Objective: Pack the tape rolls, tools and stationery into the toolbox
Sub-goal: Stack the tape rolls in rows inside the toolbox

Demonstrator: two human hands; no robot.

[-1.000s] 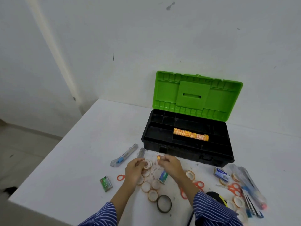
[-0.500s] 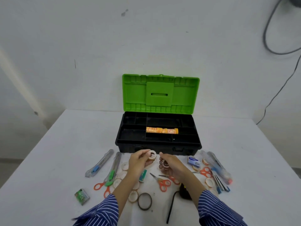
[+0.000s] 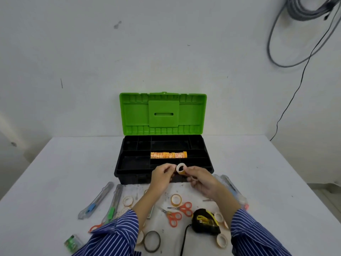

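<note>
The toolbox [image 3: 118, 171] stands open mid-table, black tray below an upright green lid [image 3: 163, 113]. A row of orange tape rolls [image 3: 168, 155] lies in its middle compartment. Just above the box's front edge, my left hand [image 3: 162, 175] and my right hand [image 3: 201, 180] meet on a short stack of small tape rolls [image 3: 180, 169], white end facing me. Fingertips of both hands pinch the stack from either side. Loose tape rolls [image 3: 176, 199] lie on the table in front of the box.
Near me lie two orange scissors [image 3: 177, 214], a black-and-yellow tape measure [image 3: 205, 221], two utility knives [image 3: 96, 200], a dark tape ring [image 3: 152, 241], a small green box [image 3: 73, 241] and clear pens [image 3: 232, 189]. Cables hang on the wall at upper right.
Both hands rose from the table toward the toolbox's front edge and came together, joining the rolls they held into one stack. My view swung to face the box squarely.
</note>
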